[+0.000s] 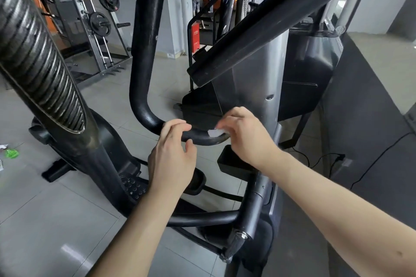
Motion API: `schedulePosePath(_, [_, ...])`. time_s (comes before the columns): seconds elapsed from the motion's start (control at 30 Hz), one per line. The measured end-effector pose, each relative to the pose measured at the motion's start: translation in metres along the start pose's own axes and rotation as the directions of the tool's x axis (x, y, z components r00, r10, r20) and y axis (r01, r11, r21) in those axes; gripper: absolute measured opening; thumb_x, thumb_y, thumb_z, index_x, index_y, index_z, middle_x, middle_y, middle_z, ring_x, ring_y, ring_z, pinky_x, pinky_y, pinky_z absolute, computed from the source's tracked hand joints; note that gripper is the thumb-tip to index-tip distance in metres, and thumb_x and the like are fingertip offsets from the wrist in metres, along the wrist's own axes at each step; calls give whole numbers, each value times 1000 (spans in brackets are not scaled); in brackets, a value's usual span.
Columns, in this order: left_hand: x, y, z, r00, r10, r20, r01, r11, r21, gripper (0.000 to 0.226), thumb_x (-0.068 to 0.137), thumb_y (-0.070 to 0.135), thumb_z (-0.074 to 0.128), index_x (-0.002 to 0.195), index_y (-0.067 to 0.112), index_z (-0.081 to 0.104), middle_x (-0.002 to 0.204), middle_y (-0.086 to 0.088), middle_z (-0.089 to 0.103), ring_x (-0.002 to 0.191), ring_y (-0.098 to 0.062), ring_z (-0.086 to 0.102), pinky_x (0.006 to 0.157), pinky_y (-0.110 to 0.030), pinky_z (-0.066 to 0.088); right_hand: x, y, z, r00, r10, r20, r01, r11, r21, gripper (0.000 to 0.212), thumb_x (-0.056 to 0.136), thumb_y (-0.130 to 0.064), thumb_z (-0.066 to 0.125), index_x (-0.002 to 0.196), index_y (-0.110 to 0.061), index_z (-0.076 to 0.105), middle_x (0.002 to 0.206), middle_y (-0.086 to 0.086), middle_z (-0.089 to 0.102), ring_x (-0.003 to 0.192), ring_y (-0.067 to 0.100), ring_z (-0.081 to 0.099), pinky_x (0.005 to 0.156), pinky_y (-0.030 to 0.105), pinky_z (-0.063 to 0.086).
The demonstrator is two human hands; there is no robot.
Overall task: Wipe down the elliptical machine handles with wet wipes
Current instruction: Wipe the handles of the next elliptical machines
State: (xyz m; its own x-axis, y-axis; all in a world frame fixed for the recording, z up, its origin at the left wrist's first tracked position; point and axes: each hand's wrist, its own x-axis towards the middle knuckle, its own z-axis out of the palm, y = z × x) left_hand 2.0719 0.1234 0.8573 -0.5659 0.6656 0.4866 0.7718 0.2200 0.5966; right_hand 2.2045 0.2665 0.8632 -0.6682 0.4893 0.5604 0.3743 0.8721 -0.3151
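Gym floor (67, 209) grey tile; left grip (173, 157) clasps handle (146, 51), right grip (245, 135) pinches wipe (215, 132).

We saw glossy grey floor tiles (56, 220) catching soft reflections. Grey steel weight rack (99, 51) with round black plates (108, 0) stood back left. White painted pillar (175, 18) behind, red box (195, 37) near its foot. Dark grey matting (360, 123) lay right, black cable (337, 156) lying across it. Green crumpled litter (11, 153) lay far left.
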Motion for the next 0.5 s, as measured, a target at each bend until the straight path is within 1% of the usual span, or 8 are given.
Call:
schedulePosePath(0.07, [-1,0,-1,1000,1,-10,-1,1000,2,25,92,14,65,115,22,64,133,19,54,88,-17,65,73,-42,55,3,-1,-6,999,34,19,-33,999,-19,44,73,24,58,97,-7,80,101,10,67,100,32,63,84,32,53])
schedulePosePath(0.13, [-1,0,-3,1000,-3,-21,3,1000,6,25,92,15,65,116,22,63,133,19,54,89,-18,65,71,-42,54,10,-16,-7,999,46,-6,-46,998,38,36,81,18,60,96,-9,79,100,7,66,97,26,63,83,28,51])
schedulePosePath(0.2, [0,-1,-4,1000,-10,-30,10,1000,10,25,92,15,65,116,22,63,133,18,54,88,-18,65,69,-41,54,17,-33,-1,1000,-20,-21,23,993,117,35,79,18,63,93,-11,79,98,5,67,93,21,63,82,21,47])
schedulePosePath(0.27, [0,-1,-6,999,-18,-31,18,1000,5,25,93,15,65,117,22,62,133,17,54,89,-16,64,69,-39,53,19,-42,10,992,-127,23,124,987,99,42,72,23,66,90,-12,80,97,5,68,93,25,64,82,14,41])
schedulePosePath(0.33, [0,0,-6,999,-22,-29,21,1000,-5,26,93,15,64,117,23,62,133,18,54,90,-14,64,70,-38,52,15,-37,13,984,-173,38,168,979,114,44,71,26,68,91,-12,81,96,4,67,92,28,63,82,16,42])
schedulePosePath(0.37, [0,0,-6,999,-20,-29,20,1000,-10,26,92,15,64,117,23,63,132,18,55,90,-14,64,71,-38,52,11,-31,12,984,-178,20,174,977,119,45,71,26,68,92,-11,81,96,1,67,93,27,62,82,16,43])
schedulePosePath(0.43, [0,0,-4,1000,-6,-19,6,1000,-15,24,92,15,65,115,23,64,131,18,55,85,-16,63,71,-38,52,3,-16,5,989,-140,-40,143,984,107,48,69,29,67,92,-10,80,95,-12,62,96,15,58,84,7,43])
schedulePosePath(0.5, [0,0,-2,1000,5,1,-5,1000,-18,22,93,16,65,113,23,65,131,19,55,73,-15,59,69,-36,51,-3,-2,-1,995,-61,-82,68,995,78,46,71,29,67,92,-9,80,93,-13,61,96,11,58,86,4,42])
